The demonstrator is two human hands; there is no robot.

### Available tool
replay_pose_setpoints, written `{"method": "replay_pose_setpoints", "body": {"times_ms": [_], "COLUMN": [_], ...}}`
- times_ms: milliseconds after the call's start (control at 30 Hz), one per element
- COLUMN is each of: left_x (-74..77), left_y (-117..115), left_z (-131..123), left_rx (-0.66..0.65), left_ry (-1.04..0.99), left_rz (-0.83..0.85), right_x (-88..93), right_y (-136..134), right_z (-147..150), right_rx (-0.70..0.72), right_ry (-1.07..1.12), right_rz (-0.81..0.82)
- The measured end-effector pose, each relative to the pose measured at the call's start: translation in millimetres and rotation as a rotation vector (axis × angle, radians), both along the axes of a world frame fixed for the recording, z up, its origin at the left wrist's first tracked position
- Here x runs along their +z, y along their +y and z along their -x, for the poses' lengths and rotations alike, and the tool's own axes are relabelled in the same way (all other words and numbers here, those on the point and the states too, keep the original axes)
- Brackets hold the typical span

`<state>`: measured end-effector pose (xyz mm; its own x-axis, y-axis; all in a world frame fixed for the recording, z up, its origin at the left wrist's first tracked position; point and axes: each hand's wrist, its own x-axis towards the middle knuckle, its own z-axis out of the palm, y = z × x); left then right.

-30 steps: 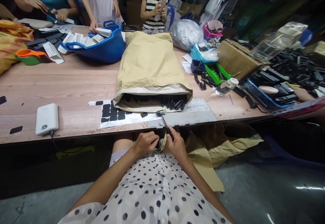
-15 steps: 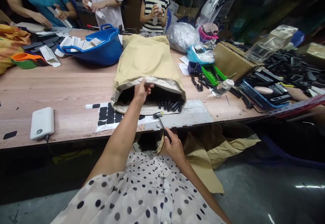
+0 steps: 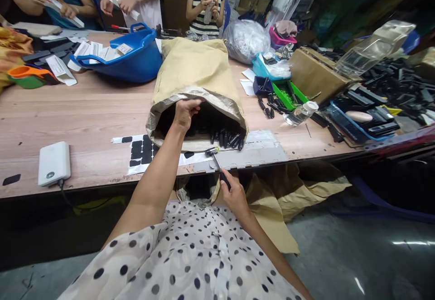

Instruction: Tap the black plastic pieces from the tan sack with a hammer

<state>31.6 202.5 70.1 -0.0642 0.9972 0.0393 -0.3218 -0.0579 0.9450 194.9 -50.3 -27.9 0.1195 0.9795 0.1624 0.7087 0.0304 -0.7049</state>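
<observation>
A tan paper sack (image 3: pixel 195 66) lies on the table with its pale-lined mouth facing me. My left hand (image 3: pixel 186 113) is at the mouth, its fingers closed on the upper rim, which is lifted. Several glossy black cylindrical pieces (image 3: pixel 226 139) show inside the sack's lower right; its deeper inside is dark. My right hand (image 3: pixel 234 195) grips the black handle of a small hammer (image 3: pixel 217 163) with a metal shaft. The hammer's head rests at the table's front edge, just below the sack's opening.
On the left are a white power bank (image 3: pixel 54 164) with a cable and a sheet of black stickers (image 3: pixel 141 152). A blue basin (image 3: pixel 118 62) holds white boxes. To the right stand a green tray (image 3: pixel 288 95) and a clear bottle (image 3: pixel 302 113). Other people work across the table.
My left hand has closed its fingers and lifted the sack's upper rim, so the mouth gapes wider. The hammer stays in my right hand. The view has shifted slightly.
</observation>
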Motion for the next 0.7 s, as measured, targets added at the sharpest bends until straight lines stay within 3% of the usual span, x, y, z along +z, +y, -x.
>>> {"method": "replay_pose_setpoints", "body": {"times_ms": [100, 200, 333, 500, 700], "left_x": [-17.0, -28.9, -30.3, -22.8, -32.3], "left_y": [-10.5, -18.9, -29.1, -33.2, -35.6], "left_z": [-13.4, -31.1, -59.0, -97.9, -124.5], "left_rx": [-0.083, -0.172, -0.438, -0.745, -0.825], "left_ry": [0.175, 0.586, 1.049, 1.193, 1.223], "left_rz": [0.015, 0.059, -0.080, -0.275, -0.394], "right_x": [-0.4, -1.2, -2.2, -1.1, 1.5], "right_y": [0.2, 0.1, -0.8, -2.7, -5.9], "right_z": [-1.2, 0.0, 1.9, 2.9, 7.1], "right_rx": [0.001, 0.005, -0.001, -0.008, -0.011], "right_ry": [0.009, 0.021, 0.030, 0.021, 0.026], "right_rz": [0.006, 0.001, -0.018, -0.005, -0.016]}}
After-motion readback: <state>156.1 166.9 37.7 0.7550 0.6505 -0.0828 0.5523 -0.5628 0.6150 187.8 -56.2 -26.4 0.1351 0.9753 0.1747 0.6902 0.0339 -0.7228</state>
